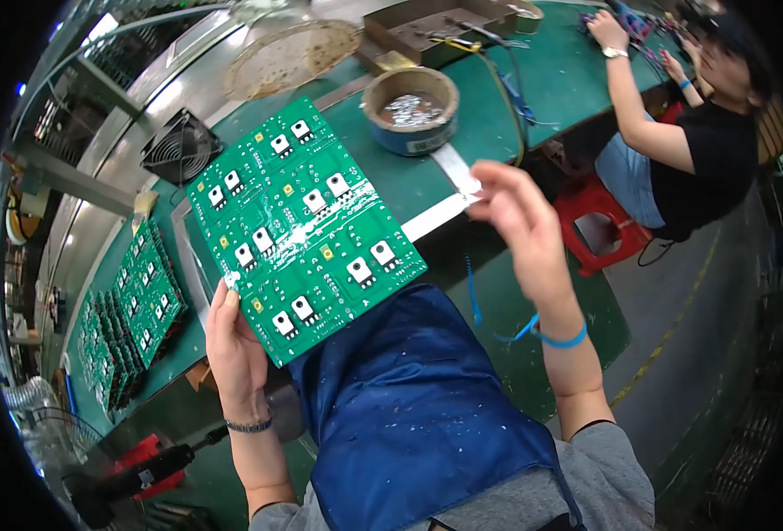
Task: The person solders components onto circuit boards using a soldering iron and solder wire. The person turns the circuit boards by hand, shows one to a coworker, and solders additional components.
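Note:
My left hand grips a green circuit board panel by its lower left edge, its thumb on the top face. The panel is tilted toward me above the bench. Several black-bodied parts with white tops stand on it in pairs, and glossy streaks cross its middle. Off the panel's right side is my right hand, slightly blurred, with its fingers bent and the fingertips close together. A small bright spot shows at those fingertips, too small to name. Just behind them lies the corner of a pale flat frame, partly hidden under the panel.
More circuit boards stand in a row at the left. A black fan sits behind the panel. A round tub holds small shiny bits. Further back are a metal tray and cables. A co-worker sits on a red stool at right.

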Demonstrator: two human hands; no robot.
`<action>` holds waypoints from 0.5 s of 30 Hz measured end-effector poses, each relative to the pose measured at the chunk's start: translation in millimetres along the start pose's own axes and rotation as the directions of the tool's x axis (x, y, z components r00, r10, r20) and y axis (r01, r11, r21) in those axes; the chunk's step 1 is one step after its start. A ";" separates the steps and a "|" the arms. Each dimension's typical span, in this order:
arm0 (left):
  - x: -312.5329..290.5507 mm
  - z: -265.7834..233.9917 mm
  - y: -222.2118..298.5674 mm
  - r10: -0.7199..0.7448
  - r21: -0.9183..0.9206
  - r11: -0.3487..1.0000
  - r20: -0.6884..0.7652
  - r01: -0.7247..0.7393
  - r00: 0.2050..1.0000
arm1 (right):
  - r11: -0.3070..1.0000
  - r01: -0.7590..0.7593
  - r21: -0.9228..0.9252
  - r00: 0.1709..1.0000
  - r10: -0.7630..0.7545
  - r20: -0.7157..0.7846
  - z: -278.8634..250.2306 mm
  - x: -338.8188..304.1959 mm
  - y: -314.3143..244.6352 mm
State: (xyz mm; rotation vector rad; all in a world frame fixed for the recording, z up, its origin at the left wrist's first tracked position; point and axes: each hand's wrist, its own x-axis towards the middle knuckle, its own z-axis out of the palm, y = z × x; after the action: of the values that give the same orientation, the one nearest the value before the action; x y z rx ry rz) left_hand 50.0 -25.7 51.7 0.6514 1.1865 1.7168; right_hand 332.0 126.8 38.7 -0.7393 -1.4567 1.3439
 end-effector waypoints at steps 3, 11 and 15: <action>22.9 -32.0 -9.7 -0.043 -0.006 0.999 -0.122 0.042 0.992 | 0.989 0.019 -0.150 0.994 -0.034 -0.104 -4.3 57.4 22.9; 70.0 -38.9 -13.6 -0.219 0.087 0.970 -0.088 0.226 0.972 | 0.972 -0.202 0.124 0.944 0.227 -0.238 -20.0 148.3 52.0; 79.3 -45.8 -12.8 -0.308 0.111 0.943 -0.062 0.314 0.949 | 0.966 -0.046 -0.254 0.977 -0.010 -0.215 -17.8 150.7 35.8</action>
State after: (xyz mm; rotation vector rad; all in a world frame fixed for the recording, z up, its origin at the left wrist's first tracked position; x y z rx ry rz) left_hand -16.9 27.3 16.1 0.4683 1.3533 1.4085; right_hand 292.0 277.5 40.6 -1.0359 -1.4671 1.0605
